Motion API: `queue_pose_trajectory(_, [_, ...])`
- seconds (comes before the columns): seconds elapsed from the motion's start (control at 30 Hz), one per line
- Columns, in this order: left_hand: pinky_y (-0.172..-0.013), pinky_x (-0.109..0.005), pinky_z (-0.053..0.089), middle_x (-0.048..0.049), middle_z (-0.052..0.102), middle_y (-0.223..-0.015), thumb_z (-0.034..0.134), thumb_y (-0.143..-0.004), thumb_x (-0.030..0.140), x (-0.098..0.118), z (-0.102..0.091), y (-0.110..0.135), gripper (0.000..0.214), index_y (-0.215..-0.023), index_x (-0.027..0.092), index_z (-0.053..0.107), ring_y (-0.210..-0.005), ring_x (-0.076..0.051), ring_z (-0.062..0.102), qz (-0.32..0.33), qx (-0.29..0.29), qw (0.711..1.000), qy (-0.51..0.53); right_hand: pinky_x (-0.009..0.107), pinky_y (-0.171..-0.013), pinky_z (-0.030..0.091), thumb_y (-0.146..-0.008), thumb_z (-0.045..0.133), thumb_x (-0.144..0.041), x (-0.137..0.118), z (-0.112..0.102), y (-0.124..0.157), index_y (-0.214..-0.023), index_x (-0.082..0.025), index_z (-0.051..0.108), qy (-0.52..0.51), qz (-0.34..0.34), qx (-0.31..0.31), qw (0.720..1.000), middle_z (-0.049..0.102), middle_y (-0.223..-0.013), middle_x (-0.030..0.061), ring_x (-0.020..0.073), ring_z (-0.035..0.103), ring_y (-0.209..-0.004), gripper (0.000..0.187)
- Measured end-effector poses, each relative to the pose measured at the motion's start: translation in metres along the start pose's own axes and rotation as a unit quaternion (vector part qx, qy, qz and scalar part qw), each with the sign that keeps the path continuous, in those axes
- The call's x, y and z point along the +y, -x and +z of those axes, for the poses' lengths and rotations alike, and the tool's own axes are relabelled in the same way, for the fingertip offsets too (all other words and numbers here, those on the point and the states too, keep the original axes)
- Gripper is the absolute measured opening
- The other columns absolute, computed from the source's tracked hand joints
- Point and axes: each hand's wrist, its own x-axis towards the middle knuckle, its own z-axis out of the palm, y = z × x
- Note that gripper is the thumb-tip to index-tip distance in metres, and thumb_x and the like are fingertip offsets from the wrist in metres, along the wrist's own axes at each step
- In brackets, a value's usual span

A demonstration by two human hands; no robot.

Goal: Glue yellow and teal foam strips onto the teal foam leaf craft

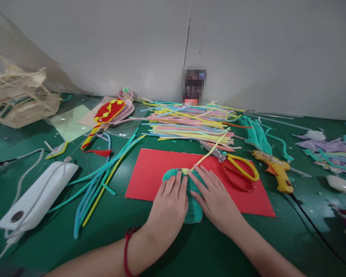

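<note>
A teal fan-shaped piece made of fuzzy stems (193,211) lies on a red card sheet (150,173) at the table's middle. My left hand (168,204) rests flat on its left half, fingers stretched out. My right hand (213,196) lies flat on its right half, fingertips near the top edge where a yellow stem (209,154) meets the piece. Neither hand grips anything.
Scissors with yellow and red handles (238,171) lie on the card's right. A yellow glue gun (276,169) sits beyond. Several coloured stems are piled (190,123) behind. A white device (39,194) and loose teal stems (98,188) lie left. A red-yellow fan (109,109) is at the back.
</note>
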Motion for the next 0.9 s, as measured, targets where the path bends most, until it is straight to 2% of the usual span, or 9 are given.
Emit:
queue_pose_trajectory(0.37, [-0.093,-0.040,0.044,-0.0100,0.056,-0.133,0.037,-0.092,0.021,-0.003,0.000,-0.005,0.044,-0.134,0.012,0.046,-0.112,-0.026,0.055,-0.034,-0.003,0.998,0.046,0.047,-0.105,0.039,-0.095,0.037,-0.041,0.000,0.000,0.000,-0.140,-0.022,0.042,0.001,0.000,-0.001,1.000,0.043,-0.145,0.0083,0.0251,0.034,-0.136,0.048])
queue_pose_trajectory(0.73, [-0.089,-0.041,0.045,-0.0134,0.060,-0.124,0.035,-0.093,0.021,-0.004,0.006,-0.013,0.041,-0.128,0.007,0.051,-0.103,-0.026,0.055,-0.017,0.009,1.000,0.024,0.047,-0.104,0.041,-0.096,0.035,-0.041,0.001,0.001,-0.001,-0.139,-0.020,0.043,0.012,-0.004,0.002,1.000,0.044,-0.144,0.0086,0.0257,0.038,-0.133,0.048])
queue_pose_trajectory(0.9, [-0.091,-0.042,0.043,-0.0141,0.060,-0.123,0.036,-0.092,0.020,-0.002,0.004,-0.013,0.041,-0.129,0.006,0.050,-0.103,-0.026,0.055,-0.014,0.008,1.000,0.017,0.047,-0.105,0.040,-0.096,0.035,-0.041,0.000,-0.003,-0.003,-0.139,-0.023,0.043,-0.037,0.007,-0.012,0.999,0.043,-0.144,0.0082,0.0242,0.037,-0.134,0.047])
